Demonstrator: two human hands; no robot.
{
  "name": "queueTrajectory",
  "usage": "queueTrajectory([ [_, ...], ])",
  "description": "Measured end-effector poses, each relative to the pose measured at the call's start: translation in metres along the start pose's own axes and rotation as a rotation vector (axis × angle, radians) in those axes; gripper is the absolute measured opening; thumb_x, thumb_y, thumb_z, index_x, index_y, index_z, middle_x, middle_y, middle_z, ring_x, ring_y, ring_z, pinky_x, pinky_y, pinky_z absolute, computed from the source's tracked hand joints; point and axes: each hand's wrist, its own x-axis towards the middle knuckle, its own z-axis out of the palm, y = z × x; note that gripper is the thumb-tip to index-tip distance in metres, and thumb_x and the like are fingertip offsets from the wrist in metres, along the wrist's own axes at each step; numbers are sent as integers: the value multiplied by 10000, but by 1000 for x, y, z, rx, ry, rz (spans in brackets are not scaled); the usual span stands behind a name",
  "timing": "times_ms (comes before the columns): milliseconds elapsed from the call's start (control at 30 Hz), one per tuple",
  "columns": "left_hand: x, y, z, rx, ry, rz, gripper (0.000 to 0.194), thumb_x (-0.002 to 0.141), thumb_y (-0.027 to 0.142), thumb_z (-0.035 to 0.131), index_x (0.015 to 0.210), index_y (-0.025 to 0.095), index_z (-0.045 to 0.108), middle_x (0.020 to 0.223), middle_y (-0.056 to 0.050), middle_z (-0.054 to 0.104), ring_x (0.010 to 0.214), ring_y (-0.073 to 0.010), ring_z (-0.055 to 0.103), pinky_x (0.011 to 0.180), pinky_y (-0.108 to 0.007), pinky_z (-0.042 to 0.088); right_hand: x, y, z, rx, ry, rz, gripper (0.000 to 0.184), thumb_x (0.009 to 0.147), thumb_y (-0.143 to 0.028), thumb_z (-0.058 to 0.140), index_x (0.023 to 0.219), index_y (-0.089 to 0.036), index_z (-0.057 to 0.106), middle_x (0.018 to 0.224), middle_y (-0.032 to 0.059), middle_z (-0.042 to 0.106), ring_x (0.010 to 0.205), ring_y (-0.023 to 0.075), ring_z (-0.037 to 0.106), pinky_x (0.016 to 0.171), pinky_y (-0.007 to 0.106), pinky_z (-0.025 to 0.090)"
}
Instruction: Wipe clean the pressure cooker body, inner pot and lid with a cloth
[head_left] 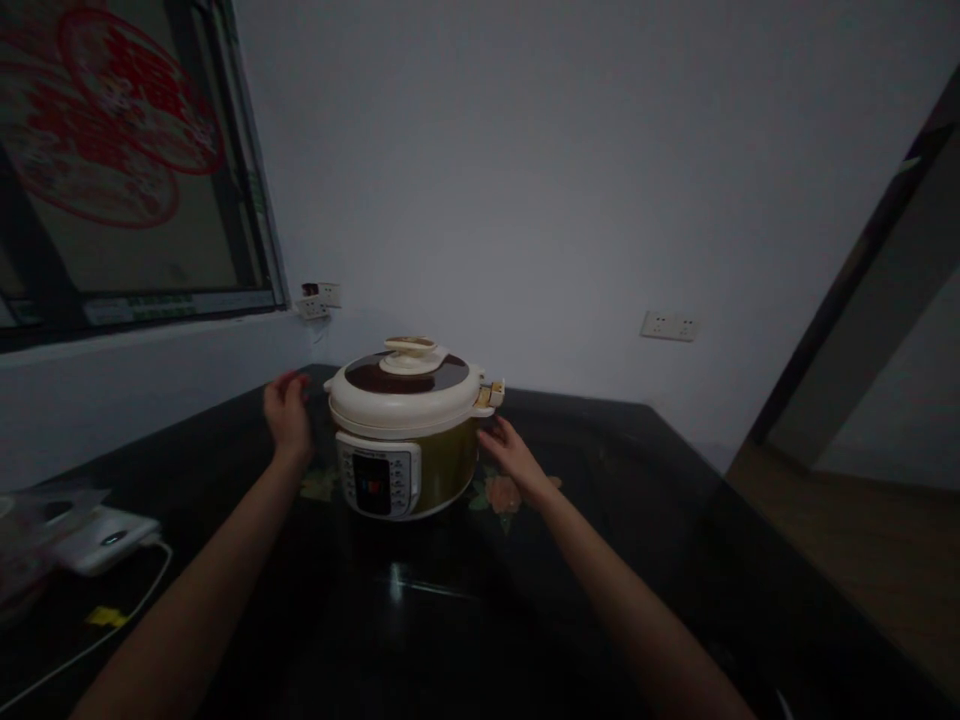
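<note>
In the head view, saw one cooker [448, 465] upright on the far part of one black table [600, 490], left of centre. Found two hands: left hand [289, 412] open, just beside the left side; right hand [514, 455] loosely open at the right side, contact impossible to tell. Judged a skid possible from an uneven push on the glossy top. Counted one lid [405, 408], one white device [105, 540] near left, one socket plate [670, 326] far right.

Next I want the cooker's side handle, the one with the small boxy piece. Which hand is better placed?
Right, I'd judge: the right hand is just below that side handle, while the left hand is at the cooker's opposite side.
</note>
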Motion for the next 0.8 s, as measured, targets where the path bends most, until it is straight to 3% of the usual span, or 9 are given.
queueTrajectory([
  [100, -37, 37, -7, -72, 66, 124, 145, 797, 197, 510, 933, 218, 557, 871, 34, 611, 818, -121, 555, 824, -268, 443, -50, -2, -51, -120, -101, 70, 463, 576, -402, 764, 981, -191, 686, 954, 83, 716, 931, 270, 652, 882, 448, 480],
  [167, -76, 63, -3, -99, -91, 211, 122, 789, 213, 547, 889, 234, 615, 788, 19, 602, 734, -146, 554, 737, -280, 454, -84, 0, -100, -211, -93, 97, 343, 582, -378, 759, 878, -210, 723, 939, 79, 724, 945, 284, 643, 938, 483, 433],
  [233, -120, 85, 7, -79, -421, 225, 107, 813, 247, 549, 852, 258, 648, 721, 2, 618, 669, -169, 563, 674, -296, 456, -118, 4, -157, -422, -11, 134, 319, 580, -393, 740, 862, -244, 736, 959, 71, 726, 962, 301, 638, 957, 503, 412],
  [300, -164, 99, 23, -31, -889, 209, 153, 827, 239, 534, 842, 266, 684, 697, -24, 643, 662, -192, 590, 660, -312, 459, -151, 12, -214, -677, 117, 181, 343, 544, -413, 737, 852, -264, 740, 992, 78, 722, 991, 336, 629, 965, 520, 401],
  [400, -223, 98, 52, -1, -1473, 242, 288, 881, 199, 431, 1021, 259, 676, 926, -71, 686, 877, -209, 629, 803, -330, 471, -195, 24, -275, -870, 187, 279, 376, 509, -439, 747, 844, -270, 734, 980, 86, 725, 974, 343, 641, 941, 485, 443],
  [467, -260, 88, 72, -9, -1671, 328, 294, 863, 174, 448, 1073, 230, 646, 1012, -71, 670, 957, -198, 618, 861, -329, 467, -215, 30, -292, -986, 132, 270, 402, 584, -421, 699, 946, -249, 715, 1067, 94, 701, 1028, 320, 629, 954, 435, 450],
  [533, -294, 75, 91, 24, -1739, 357, 298, 835, 160, 483, 1098, 202, 618, 1087, -73, 646, 1036, -193, 590, 915, -326, 452, -226, 31, -292, -1078, 54, 258, 434, 657, -380, 633, 1057, -217, 678, 1147, 105, 664, 1081, 290, 607, 968, 387, 445],
  [633, -338, 59, 117, 106, -1698, 286, 361, 811, 181, 513, 1168, 188, 566, 1200, -86, 582, 1141, -204, 525, 978, -344, 418, -225, 28, -280, -1137, -54, 286, 453, 684, -313, 584, 1105, -160, 649, 1149, 133, 639, 1084, 269, 594, 959, 357, 447],
  [800, -377, 47, 147, 224, -1705, 149, 598, 795, 356, 574, 1329, 127, 435, 1266, -164, 528, 1188, -307, 469, 1002, -464, 371, -213, 14, -259, -1113, -140, 344, 188, 618, -255, 617, 779, -176, 673, 951, 106, 650, 965, 270, 603, 886, 376, 468],
])
